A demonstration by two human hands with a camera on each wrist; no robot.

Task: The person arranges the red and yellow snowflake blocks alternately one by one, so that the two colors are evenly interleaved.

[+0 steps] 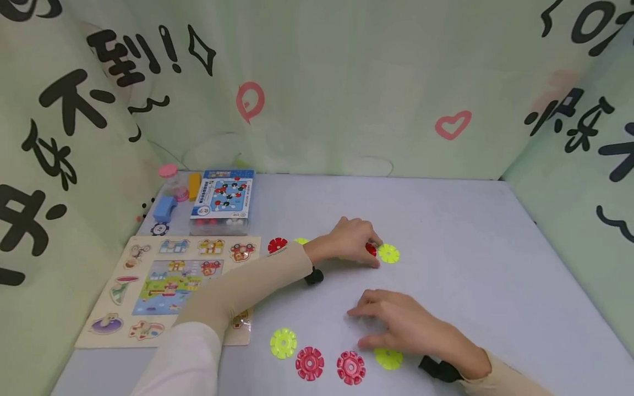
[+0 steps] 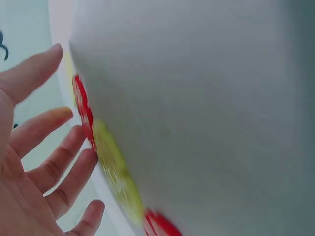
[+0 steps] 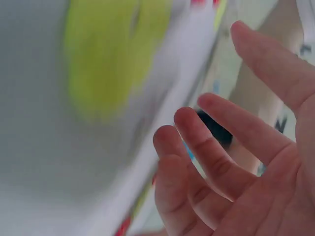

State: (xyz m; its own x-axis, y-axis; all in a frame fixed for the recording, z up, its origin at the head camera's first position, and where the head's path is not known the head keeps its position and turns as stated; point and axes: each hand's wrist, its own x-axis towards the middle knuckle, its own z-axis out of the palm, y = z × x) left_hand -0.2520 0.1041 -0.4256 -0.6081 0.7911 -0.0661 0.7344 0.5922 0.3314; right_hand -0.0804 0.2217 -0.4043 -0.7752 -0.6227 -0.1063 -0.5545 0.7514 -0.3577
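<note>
My left hand (image 1: 353, 242) reaches over the far row of notched plastic discs. Its fingertips are right at a red disc (image 1: 371, 248), with a yellow-green disc (image 1: 388, 253) just beyond. In the left wrist view, the thumb stands apart from loosely bent fingers (image 2: 54, 167), close beside the red disc (image 2: 83, 110) and a yellow-green one (image 2: 115, 172). Nearer the front, my right hand (image 1: 408, 324) hovers with fingers spread, partly covering a yellow-green disc (image 1: 388, 359). The right wrist view shows nothing between thumb and fingers (image 3: 211, 157).
Two red discs (image 1: 309, 363) and another yellow-green disc (image 1: 283, 344) continue the near row. A red disc (image 1: 277, 245) lies left of my left forearm. Left are a wooden picture puzzle board (image 1: 109, 286), a boxed molecule model set (image 1: 223, 201), a blue block (image 1: 164, 209) and a pink-lidded bottle (image 1: 170, 179).
</note>
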